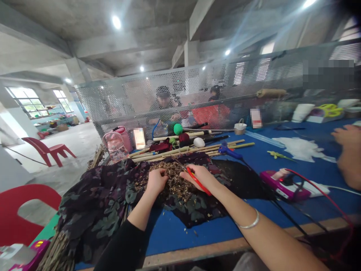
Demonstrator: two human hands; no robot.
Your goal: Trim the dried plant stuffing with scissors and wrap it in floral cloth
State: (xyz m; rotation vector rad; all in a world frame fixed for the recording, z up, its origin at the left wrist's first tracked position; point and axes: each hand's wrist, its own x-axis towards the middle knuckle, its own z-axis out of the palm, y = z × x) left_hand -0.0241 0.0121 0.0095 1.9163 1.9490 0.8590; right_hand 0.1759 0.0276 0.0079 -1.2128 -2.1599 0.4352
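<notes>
A pile of small brown wood chips and twig pieces [172,180] lies on a dark floral cloth [101,207] spread over the blue table [186,229]. My left hand [156,181] rests on the left of the pile with fingers curled into the chips. My right hand [199,176] sits at the pile's right edge, closed around red-handled scissors [197,181] whose blades point toward the pile.
Long bamboo sticks [191,149], a green ball [178,129], a white ball and a pink bottle [124,137] lie behind the pile. A pink tool [283,186] with cables sits right. Another person's arm [348,154] is at far right. Red chairs [46,150] stand left; a mesh screen behind.
</notes>
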